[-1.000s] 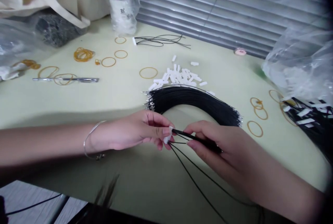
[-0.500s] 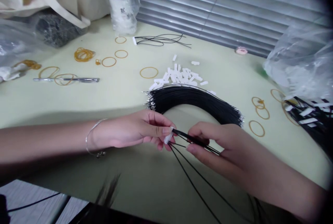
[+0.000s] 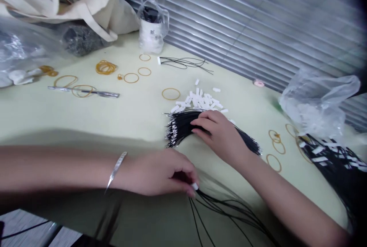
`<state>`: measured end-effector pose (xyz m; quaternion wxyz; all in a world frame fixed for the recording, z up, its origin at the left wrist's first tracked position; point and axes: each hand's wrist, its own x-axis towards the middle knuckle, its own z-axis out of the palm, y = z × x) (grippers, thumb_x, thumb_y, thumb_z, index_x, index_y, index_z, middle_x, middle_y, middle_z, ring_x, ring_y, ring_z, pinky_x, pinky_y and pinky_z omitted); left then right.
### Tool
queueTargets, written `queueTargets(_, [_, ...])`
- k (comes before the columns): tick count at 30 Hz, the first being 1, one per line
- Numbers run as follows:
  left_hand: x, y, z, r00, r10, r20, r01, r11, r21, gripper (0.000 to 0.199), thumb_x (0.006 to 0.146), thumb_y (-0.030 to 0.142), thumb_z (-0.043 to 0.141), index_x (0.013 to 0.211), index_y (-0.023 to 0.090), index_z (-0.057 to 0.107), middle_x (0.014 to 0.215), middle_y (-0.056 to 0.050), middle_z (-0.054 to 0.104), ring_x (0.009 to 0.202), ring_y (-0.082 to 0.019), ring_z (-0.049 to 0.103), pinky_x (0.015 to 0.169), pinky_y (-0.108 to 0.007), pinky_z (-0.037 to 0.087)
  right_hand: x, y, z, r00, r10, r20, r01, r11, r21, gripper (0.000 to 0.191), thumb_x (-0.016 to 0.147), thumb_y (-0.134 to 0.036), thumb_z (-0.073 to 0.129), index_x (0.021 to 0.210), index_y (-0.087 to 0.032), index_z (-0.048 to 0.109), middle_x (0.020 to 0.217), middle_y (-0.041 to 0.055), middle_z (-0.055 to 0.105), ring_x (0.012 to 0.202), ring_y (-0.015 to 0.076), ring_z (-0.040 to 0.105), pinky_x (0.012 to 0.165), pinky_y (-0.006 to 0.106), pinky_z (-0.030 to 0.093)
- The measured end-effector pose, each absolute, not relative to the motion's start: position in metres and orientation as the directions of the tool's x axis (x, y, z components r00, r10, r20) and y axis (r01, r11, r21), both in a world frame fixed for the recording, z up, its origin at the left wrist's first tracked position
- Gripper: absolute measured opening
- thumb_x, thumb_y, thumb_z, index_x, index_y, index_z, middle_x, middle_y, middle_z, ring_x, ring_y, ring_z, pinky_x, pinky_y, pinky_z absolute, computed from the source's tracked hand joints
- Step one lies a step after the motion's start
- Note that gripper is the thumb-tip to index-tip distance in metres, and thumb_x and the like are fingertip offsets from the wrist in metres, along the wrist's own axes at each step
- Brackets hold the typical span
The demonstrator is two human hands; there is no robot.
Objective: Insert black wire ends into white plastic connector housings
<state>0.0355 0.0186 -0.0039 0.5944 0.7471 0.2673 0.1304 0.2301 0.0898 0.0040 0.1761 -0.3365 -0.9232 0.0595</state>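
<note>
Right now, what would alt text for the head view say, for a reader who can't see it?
The left hand pinches a white connector trailing black wires, while the right hand is at a thick bundle of similar wires on a pale green table. White pieces lie behind the bundle, with rubber bands to both sides.

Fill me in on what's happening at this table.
The left hand pinches a small white connector with several black wires trailing from it. The right hand is at the curved bundle of loose black wires, beside a pile of white connectors. One wired connector lies farther back, and many more wired ones are heaped at the right.
</note>
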Motion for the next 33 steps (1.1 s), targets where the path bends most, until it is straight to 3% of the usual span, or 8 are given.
queueTargets(3, [0.034, 0.021, -0.005, 0.844, 0.528, -0.097, 0.189, -0.123, 0.974, 0.021, 0.084, 0.029, 0.054, 0.094, 0.015, 0.066, 0.089, -0.006, 0.070, 0.079, -0.013, 0.062, 0.070, -0.019, 0.045, 0.223, 0.093, -0.004, -0.727, 0.609, 0.318, 0.579, 0.792, -0.192, 0.014, 0.086, -0.020, 0.049, 0.083, -0.017, 0.063, 0.088, 0.0061, 0.061, 0.084, 0.0170, 0.053, 0.078, 0.034, 0.043])
queueTargets(7, [0.033, 0.024, -0.006, 0.845, 0.521, -0.121, 0.165, -0.040, 0.985, 0.023, 0.081, 0.032, 0.057, 0.094, 0.015, 0.066, 0.087, -0.006, 0.070, 0.076, -0.014, 0.062, 0.066, -0.020, 0.045, 0.225, 0.092, -0.005, -0.692, 0.633, 0.346, 0.580, 0.773, -0.256, 0.010, 0.085, -0.019, 0.051, 0.084, -0.019, 0.061, 0.087, 0.0036, 0.062, 0.083, 0.0151, 0.054, 0.078, 0.032, 0.044])
queueTargets(12, [0.036, 0.027, -0.009, 0.810, 0.530, -0.251, 0.106, 0.289, 0.951, 0.015, 0.078, 0.027, 0.061, 0.086, 0.015, 0.064, 0.077, -0.003, 0.067, 0.069, -0.011, 0.061, 0.066, -0.020, 0.046, 0.228, 0.077, 0.009, -0.587, 0.718, 0.373, 0.635, 0.695, -0.338, 0.007, 0.084, -0.016, 0.050, 0.088, -0.019, 0.055, 0.094, 0.0054, 0.060, 0.091, 0.0175, 0.055, 0.081, 0.034, 0.045])
queueTargets(15, [0.038, 0.028, -0.013, 0.776, 0.552, -0.306, -0.021, 0.508, 0.861, 0.012, 0.077, 0.024, 0.063, 0.083, 0.014, 0.060, 0.073, 0.000, 0.064, 0.067, -0.010, 0.062, 0.069, -0.022, 0.048, 0.235, 0.047, 0.028, -0.508, 0.795, 0.333, 0.688, 0.607, -0.399, 0.012, 0.083, -0.013, 0.051, 0.091, -0.021, 0.052, 0.080, 0.0007, 0.059, 0.070, 0.0120, 0.056, 0.063, 0.025, 0.045])
queueTargets(18, [0.039, 0.029, -0.014, 0.742, 0.585, -0.326, -0.137, 0.608, 0.782, 0.011, 0.076, 0.020, 0.064, 0.082, 0.013, 0.058, 0.074, 0.000, 0.063, 0.073, -0.012, 0.065, 0.074, -0.026, 0.051, 0.245, 0.015, 0.045, -0.506, 0.818, 0.273, 0.697, 0.575, -0.428, 0.016, 0.081, -0.011, 0.052, 0.093, -0.021, 0.055, 0.072, -0.0007, 0.055, 0.058, 0.0086, 0.051, 0.050, 0.021, 0.040])
queueTargets(24, [0.041, 0.031, -0.011, 0.704, 0.606, -0.370, -0.168, 0.649, 0.742, 0.007, 0.079, 0.016, 0.061, 0.084, 0.012, 0.058, 0.078, -0.001, 0.065, 0.077, -0.013, 0.065, 0.076, -0.028, 0.053, 0.256, -0.001, 0.045, -0.488, 0.836, 0.250, 0.710, 0.547, -0.443, 0.013, 0.079, -0.014, 0.057, 0.088, -0.023, 0.060, 0.070, 0.0006, 0.053, 0.057, 0.0091, 0.049, 0.046, 0.021, 0.039])
queueTargets(33, [0.041, 0.031, -0.005, 0.683, 0.585, -0.437, -0.128, 0.685, 0.717, 0.007, 0.080, 0.015, 0.061, 0.084, 0.013, 0.056, 0.077, -0.002, 0.066, 0.074, -0.011, 0.066, 0.070, -0.021, 0.053, 0.254, 0.001, 0.035, -0.473, 0.839, 0.267, 0.657, 0.538, -0.528, 0.009, 0.078, -0.011, 0.056, 0.078, -0.021, 0.058, 0.067, -0.0008, 0.053, 0.059, 0.0072, 0.051, 0.052, 0.020, 0.042])
